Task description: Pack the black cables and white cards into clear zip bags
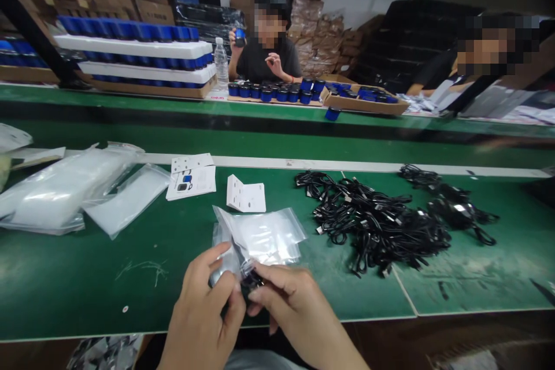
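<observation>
My left hand [206, 300] pinches the near edge of a small clear plastic bag [226, 269], its index finger raised along the side. In the fingers of my right hand [299, 300] is a dark bundle, seemingly a coiled black cable [251, 280], at the bag's mouth; the fingers cover most of it. Just beyond both hands lie more flat clear bags [269, 234] in a loose stack. To their right spreads a big pile of coiled black cables [377, 225]. Folded white leaflets [247, 196] stand behind the bags.
Printed leaflets [191, 179] and filled plastic packs [65, 185] lie on the left of the green table [87, 283]. Across a raised ledge are trays of blue jars [139, 46], a water bottle [221, 63] and a carton [364, 101]. Two people sit opposite; one holds a blue jar.
</observation>
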### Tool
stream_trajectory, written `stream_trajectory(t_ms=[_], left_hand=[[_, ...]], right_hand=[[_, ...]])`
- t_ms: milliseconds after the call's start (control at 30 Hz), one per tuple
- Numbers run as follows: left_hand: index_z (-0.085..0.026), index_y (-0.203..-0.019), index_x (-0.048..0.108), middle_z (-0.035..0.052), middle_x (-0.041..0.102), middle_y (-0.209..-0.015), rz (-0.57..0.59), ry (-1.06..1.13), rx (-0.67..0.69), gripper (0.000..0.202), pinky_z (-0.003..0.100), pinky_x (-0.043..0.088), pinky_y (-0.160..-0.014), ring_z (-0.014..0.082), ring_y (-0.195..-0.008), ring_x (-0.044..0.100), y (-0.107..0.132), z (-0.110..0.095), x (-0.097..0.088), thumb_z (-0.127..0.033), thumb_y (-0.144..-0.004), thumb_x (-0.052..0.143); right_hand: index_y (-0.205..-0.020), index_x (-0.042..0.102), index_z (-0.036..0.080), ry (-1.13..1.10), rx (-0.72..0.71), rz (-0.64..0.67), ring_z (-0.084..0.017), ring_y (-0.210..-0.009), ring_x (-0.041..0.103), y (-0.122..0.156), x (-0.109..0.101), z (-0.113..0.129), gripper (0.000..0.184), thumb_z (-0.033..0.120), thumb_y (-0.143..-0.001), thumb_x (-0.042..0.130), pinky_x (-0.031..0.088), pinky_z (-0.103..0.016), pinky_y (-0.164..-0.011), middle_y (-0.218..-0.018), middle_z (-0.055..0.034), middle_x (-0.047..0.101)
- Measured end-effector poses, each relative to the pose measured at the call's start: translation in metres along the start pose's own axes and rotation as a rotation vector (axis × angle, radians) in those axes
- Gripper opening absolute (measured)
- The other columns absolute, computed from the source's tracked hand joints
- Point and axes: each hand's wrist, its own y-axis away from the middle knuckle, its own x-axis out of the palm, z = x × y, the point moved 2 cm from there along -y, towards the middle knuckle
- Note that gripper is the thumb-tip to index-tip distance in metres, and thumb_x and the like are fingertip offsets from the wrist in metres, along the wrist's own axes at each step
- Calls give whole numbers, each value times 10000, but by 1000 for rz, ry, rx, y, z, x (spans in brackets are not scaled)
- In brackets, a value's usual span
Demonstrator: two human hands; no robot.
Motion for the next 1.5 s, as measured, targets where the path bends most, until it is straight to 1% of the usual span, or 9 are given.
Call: stream_trajectory(t_ms=[100, 333, 500, 633, 733, 867, 1000, 1133, 1500], left_hand=[[-193, -790, 489, 118, 395, -1159, 44, 75, -30, 100, 366, 531, -734, 206, -937, 547, 3, -4, 1, -117, -822, 433], [-206, -774, 510, 86, 419, -1113, 17, 218, -139, 104, 365, 489, -771, 202, -933, 537, 8, -9, 4, -138, -818, 444], [-207, -760, 494, 80, 433, -1072, -5, 274, -109, 128, 325, 472, -759, 178, -895, 545, 8, -16, 5, -120, -816, 418], [-226, -742, 474, 67, 464, -1034, -1, 265, -69, 163, 297, 476, -746, 179, -932, 538, 6, -19, -4, -117, -830, 389], [-245, -823, 522, 88, 498, -1105, 10, 154, -21, 56, 405, 481, -795, 254, -1004, 537, -1, -9, -19, -301, -814, 529], [-255, -1104, 547, 119, 617, -1151, 248, 112, -23, 656, 467, 527, -748, 365, -1041, 579, -18, 9, -31, -521, -544, 762], [-298, -898, 654, -48, 726, -767, 519, 404, -255, 215, 241, 541, -583, 177, -667, 684, -25, 14, -26, -383, -704, 685], [-252, -793, 664, -33, 714, -693, 355, 490, -427, 177, 217, 520, -536, 154, -588, 659, -21, 15, -20, -417, -744, 626], [-220, -689, 617, -48, 568, -601, 104, 667, -647, 247, 184, 367, -433, 90, -480, 476, -17, 10, -19, -440, -786, 561]], right_hand=[[-820, 706, 194, 242, -105, -211, -129, -598, 561, 0, 5, 1, 132, 197, -840, 575, 444, -218, -566, -649, 8, 592], [-916, 669, 191, 569, -336, -313, -158, -626, 569, 2, 14, -7, 225, 188, -905, 444, 427, -241, -584, -702, -37, 601], [-809, 584, 186, 515, -240, -662, -170, -670, 560, -2, 14, -16, 46, 174, -767, 598, 433, -264, -608, -786, -44, 583], [-761, 591, 176, 235, -106, -318, -115, -581, 517, -8, 10, -14, 43, 146, -747, 618, 401, -200, -538, -657, 27, 569], [-579, 559, 161, 144, -40, -147, -81, -488, 442, -6, 3, -8, 191, 122, -760, 607, 328, -178, -466, -518, 64, 498], [-637, 638, 162, 179, -27, 3, -94, -534, 498, -3, -4, 2, 113, 129, -744, 650, 379, -196, -530, -569, 46, 578], [-766, 650, 166, -54, 15, -35, -105, -554, 550, -1, -6, 4, 75, 194, -804, 592, 440, -213, -561, -614, 21, 621], [-906, 641, 166, -189, 18, -104, -146, -707, 603, 3, -7, 3, 161, 248, -769, 648, 482, -260, -671, -789, -36, 675], [-693, 581, 165, 102, -83, -264, -141, -629, 538, -1, -10, 4, 176, 256, -838, 537, 421, -247, -611, -646, -6, 577]])
